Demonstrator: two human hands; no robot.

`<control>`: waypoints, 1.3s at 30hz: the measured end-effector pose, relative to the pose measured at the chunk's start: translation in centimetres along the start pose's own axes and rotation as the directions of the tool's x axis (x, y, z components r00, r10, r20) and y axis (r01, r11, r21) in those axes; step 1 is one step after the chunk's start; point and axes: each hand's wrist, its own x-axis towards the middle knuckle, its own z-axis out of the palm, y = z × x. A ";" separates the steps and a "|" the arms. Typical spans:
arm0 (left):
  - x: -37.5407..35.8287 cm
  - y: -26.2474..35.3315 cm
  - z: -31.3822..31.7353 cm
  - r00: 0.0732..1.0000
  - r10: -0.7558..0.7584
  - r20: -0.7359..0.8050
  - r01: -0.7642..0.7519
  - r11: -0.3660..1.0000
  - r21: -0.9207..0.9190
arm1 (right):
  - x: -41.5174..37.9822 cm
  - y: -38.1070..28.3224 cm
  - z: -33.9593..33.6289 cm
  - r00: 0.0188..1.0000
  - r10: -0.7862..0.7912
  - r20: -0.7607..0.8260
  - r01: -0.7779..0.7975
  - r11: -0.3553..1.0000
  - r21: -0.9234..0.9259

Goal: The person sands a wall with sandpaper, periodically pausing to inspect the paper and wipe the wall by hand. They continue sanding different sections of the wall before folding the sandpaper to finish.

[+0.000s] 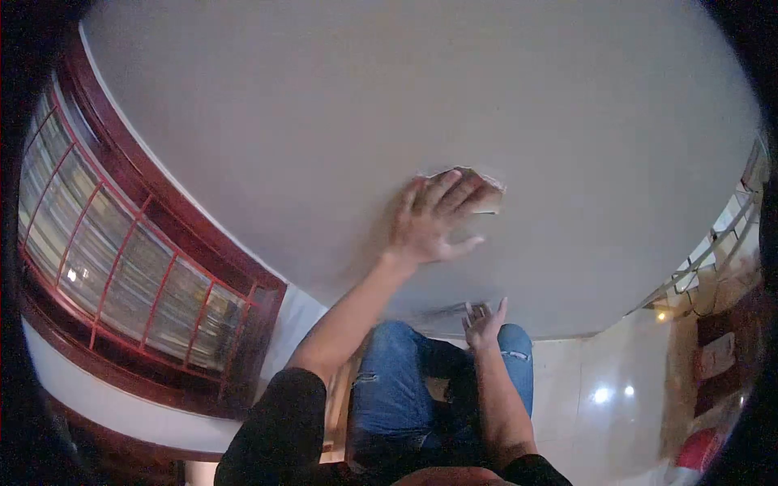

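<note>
My left hand (pixel 429 219) reaches up against a large pale wall (pixel 567 105), its fingers spread and thumb held out to the side. Its fingertips overlap a jagged-edged broken patch (pixel 489 201) in the wall, brownish inside with a white ragged rim; part of this patch is hidden behind the fingers. Lower down, my right hand (pixel 485 326) is raised in front of my knee, palm turned up and fingers apart, with nothing in it. A dark mark (pixel 442 309) shows low on the wall, just left of this hand.
On the left is a window with red bars (pixel 97 243) in a dark red frame. My knees in blue jeans (pixel 389 381) are bent close to the wall. Shiny pale floor tiles (pixel 583 421) lie to the right, with a red object (pixel 698 449) at the lower right.
</note>
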 end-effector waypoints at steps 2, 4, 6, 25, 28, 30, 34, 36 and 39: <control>1.7 -2.9 -3.5 0.956 -0.206 0.209 0.228 0.969 -0.092 | 0.0 -0.1 -0.1 0.999 0.043 0.020 -0.044 0.999 0.005; 6.8 -8.6 -5.9 0.933 -0.315 -0.175 0.325 0.945 0.028 | -0.7 -0.2 0.4 0.999 0.030 -0.012 -0.031 0.999 -0.015; 11.4 -14.7 -7.4 0.803 -0.380 -0.459 0.368 0.922 -0.120 | -1.1 -0.1 0.3 0.999 0.027 -0.029 -0.028 0.998 -0.051; 10.4 -10.5 -6.3 0.851 -0.414 -0.324 0.432 0.902 -0.016 | -0.4 0.7 0.6 0.999 -0.008 -0.053 0.006 1.000 -0.027; 6.8 -4.9 -3.9 0.935 -0.344 -0.086 0.344 0.939 -0.013 | 0.0 0.6 0.7 0.998 -0.008 -0.057 0.008 1.000 0.001; -0.5 1.2 0.1 0.970 -0.224 0.089 0.232 0.969 -0.083 | -0.4 0.2 0.8 1.000 -0.014 0.016 0.014 1.000 -0.020; -6.4 5.4 1.2 0.944 0.006 0.329 0.097 0.951 -0.294 | -0.3 -0.2 1.0 1.000 0.000 0.021 0.000 1.000 0.002; -2.8 1.1 -0.4 0.974 -0.197 0.115 0.205 0.977 -0.066 | -1.1 -0.3 1.2 0.999 0.020 0.043 -0.019 1.000 -0.018; 8.0 -7.2 -6.8 0.857 -0.500 -0.124 0.507 0.862 0.026 | -0.9 -0.1 1.0 0.999 0.032 0.011 -0.031 0.999 -0.025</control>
